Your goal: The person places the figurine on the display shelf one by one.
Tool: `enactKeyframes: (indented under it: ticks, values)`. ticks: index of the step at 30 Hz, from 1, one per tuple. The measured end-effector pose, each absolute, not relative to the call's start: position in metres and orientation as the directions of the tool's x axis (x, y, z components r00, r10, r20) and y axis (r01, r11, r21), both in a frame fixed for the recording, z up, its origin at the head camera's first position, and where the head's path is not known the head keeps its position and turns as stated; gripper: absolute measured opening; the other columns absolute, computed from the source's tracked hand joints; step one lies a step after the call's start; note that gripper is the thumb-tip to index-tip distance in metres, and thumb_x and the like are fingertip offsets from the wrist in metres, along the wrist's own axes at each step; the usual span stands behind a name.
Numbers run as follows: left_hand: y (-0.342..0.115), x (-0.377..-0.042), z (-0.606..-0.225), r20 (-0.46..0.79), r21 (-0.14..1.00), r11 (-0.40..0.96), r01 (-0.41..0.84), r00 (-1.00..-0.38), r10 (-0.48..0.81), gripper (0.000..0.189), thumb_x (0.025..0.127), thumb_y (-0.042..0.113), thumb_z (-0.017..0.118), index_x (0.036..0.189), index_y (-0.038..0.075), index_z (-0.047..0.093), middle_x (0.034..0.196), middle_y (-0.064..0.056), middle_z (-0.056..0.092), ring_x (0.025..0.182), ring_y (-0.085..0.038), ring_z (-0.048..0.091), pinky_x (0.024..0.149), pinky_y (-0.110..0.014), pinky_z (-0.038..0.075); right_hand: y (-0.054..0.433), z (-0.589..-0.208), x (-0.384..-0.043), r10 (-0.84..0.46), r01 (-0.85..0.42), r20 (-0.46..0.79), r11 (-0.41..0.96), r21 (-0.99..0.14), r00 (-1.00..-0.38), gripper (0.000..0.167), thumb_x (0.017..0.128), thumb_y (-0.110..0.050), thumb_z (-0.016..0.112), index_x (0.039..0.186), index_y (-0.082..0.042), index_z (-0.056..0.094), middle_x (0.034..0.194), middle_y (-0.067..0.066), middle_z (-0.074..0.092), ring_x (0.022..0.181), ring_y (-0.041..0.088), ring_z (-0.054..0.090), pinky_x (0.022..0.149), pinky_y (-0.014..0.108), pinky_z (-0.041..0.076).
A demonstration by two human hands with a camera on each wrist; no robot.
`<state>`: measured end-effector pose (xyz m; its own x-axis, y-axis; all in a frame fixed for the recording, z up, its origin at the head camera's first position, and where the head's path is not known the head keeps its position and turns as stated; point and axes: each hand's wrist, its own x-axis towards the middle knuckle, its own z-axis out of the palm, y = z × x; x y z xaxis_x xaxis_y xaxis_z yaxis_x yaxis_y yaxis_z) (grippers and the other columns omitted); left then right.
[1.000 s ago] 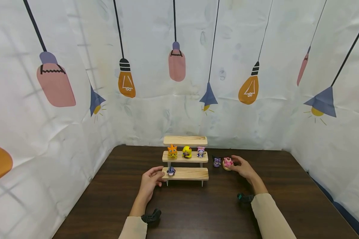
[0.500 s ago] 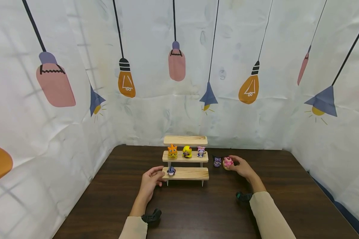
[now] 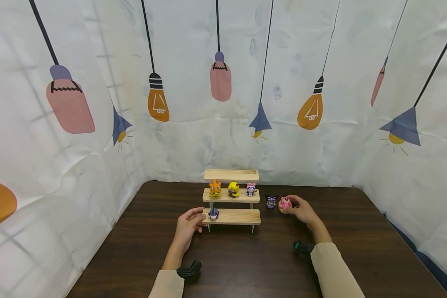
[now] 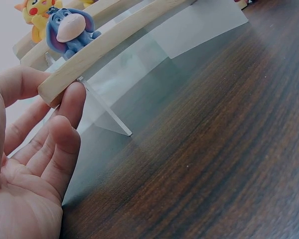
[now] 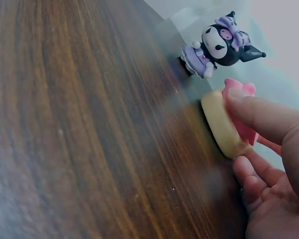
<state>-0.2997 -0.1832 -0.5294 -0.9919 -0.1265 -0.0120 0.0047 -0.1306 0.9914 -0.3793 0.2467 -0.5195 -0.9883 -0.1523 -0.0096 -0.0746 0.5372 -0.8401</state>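
My left hand (image 3: 188,223) pinches the left end of the lowest board of a three-tier wooden display stand (image 3: 232,216), thumb above and fingers below. A blue donkey figurine (image 4: 71,31) sits on that board close to the thumb. At the right of the stand, my right hand (image 3: 301,209) grips a pink figurine (image 3: 285,203) on a round cream base (image 5: 222,124). Its thumb lies over the pink part, and fingertips are at the base's edge, low at the tabletop. Beside it stands a black-and-purple figurine (image 5: 217,47) with pointed ears.
On the middle board stand an orange-and-yellow figurine (image 3: 215,189), a yellow-haired figurine (image 3: 233,189) and a pink-and-white figurine (image 3: 251,189). The top board (image 3: 231,174) is bare wood. A lamp-patterned cloth (image 3: 186,145) hangs behind and beside the dark wooden table (image 3: 246,265).
My right hand and the pink figurine have shifted very slightly right, a little away from the black-and-purple figurine. My left hand keeps its grip on the stand.
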Motion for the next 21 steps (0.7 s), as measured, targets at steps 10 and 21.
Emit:
enactKeyframes:
  ticks: [10,21]
  values:
    - [-0.183,-0.300,-0.530,-0.011,0.991,-0.131,0.006,-0.992,-0.129,0.032,0.096,0.007,0.068,0.127,-0.002,0.066,0.088,0.000,0.074,0.068,-0.015,0.071,0.052,-0.023,0.049,0.248,-0.521,-0.375,-0.110,-0.060,0.007,0.486,-0.872,-0.994,0.056,0.099,-0.020,0.068,0.148,-0.006,0.046,0.147,0.029,0.048,0.112,0.034,0.057,0.086,0.034,0.050]
    - [-0.183,-0.302,-0.531,-0.010,0.991,-0.134,0.008,-0.992,-0.130,0.033,0.096,0.006,0.068,0.127,-0.003,0.066,0.088,0.000,0.074,0.068,-0.015,0.071,0.052,-0.023,0.049,0.249,-0.523,-0.368,-0.049,-0.057,0.040,0.407,-0.912,-0.998,0.059,0.094,-0.023,0.075,0.145,-0.004,0.050,0.141,0.028,0.053,0.113,0.033,0.058,0.086,0.027,0.050]
